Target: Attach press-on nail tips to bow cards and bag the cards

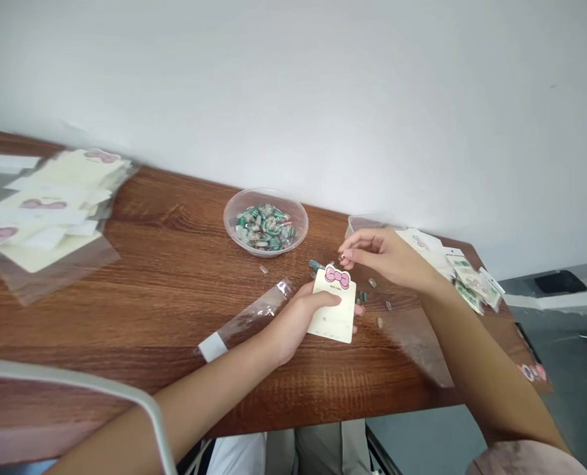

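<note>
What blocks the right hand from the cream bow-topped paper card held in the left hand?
Nothing visible does. The fingertips of the right hand hover just above the bow-topped cream paper card, with only a gap between. The left hand holds the card lower down, clear of its top edge.
</note>
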{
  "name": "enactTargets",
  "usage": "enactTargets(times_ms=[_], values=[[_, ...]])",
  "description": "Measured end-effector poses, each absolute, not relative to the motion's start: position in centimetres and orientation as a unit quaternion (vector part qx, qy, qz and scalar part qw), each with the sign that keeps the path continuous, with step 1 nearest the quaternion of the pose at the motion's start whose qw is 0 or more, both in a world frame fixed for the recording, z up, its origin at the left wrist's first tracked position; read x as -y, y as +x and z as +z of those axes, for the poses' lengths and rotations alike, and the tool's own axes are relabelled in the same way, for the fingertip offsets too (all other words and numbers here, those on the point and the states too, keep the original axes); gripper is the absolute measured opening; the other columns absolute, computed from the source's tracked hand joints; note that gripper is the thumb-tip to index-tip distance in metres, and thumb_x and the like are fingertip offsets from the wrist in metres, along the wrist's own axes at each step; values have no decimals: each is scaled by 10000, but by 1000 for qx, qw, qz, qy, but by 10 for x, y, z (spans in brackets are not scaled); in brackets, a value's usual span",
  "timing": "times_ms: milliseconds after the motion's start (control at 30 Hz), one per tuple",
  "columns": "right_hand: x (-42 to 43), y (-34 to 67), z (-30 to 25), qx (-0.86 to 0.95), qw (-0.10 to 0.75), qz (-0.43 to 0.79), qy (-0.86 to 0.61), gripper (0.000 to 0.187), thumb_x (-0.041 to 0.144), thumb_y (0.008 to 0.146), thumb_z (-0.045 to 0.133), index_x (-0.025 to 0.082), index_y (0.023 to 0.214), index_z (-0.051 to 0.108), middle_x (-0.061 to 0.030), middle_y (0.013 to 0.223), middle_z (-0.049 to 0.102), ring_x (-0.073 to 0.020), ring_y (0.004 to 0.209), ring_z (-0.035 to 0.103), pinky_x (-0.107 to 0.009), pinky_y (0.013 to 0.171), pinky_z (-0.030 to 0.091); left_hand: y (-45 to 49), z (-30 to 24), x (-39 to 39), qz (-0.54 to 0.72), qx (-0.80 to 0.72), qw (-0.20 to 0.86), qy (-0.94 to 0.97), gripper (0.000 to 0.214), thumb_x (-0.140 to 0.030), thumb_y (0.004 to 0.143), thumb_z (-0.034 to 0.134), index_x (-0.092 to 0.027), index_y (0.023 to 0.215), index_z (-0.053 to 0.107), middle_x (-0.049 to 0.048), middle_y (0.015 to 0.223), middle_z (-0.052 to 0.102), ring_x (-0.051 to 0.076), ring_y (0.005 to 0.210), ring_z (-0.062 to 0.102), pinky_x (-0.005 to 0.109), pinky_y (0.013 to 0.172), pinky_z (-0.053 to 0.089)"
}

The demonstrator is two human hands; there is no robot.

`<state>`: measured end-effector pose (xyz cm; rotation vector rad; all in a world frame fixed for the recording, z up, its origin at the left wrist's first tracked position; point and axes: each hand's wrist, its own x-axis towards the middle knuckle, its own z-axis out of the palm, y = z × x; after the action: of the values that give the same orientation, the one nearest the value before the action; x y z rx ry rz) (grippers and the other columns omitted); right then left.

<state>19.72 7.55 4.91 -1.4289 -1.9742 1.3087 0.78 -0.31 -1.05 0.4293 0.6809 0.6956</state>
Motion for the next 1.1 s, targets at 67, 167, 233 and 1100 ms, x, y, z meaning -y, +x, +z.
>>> enactTargets(times_ms=[67,167,233,1100], values=[[-67,207,41,721,172,419,-524,151,335,936,664,208,951,745,-29,867,776,-179,821,729,-341,779,552,7,-9,2,332,-328,859,210,548,-277,716,698,-113,1232,615,174,968,822,294,721,775,394,727,599],[-52,218,33,745,144,340,-555,149,275,953,608,211,946,742,-20,875,780,-181,804,724,-335,757,528,0,-3,-3,342,-334,851,217,538,-267,720,699,-93,1223,619,194,985,822,317,739,782,425,746,615],[-42,222,28,763,125,288,-566,158,237,965,582,213,941,736,-13,874,782,-178,773,711,-327,735,503,-7,3,-10,360,-339,840,222,518,-265,722,699,-76,1199,629,205,983,820,340,757,786,459,777,626],[-22,241,-17,783,113,201,-578,55,252,948,712,221,994,715,17,808,652,-161,743,618,-298,724,425,-19,8,-20,419,-405,769,263,511,-238,765,757,-122,1259,691,130,1038,824,290,866,791,392,841,647]])
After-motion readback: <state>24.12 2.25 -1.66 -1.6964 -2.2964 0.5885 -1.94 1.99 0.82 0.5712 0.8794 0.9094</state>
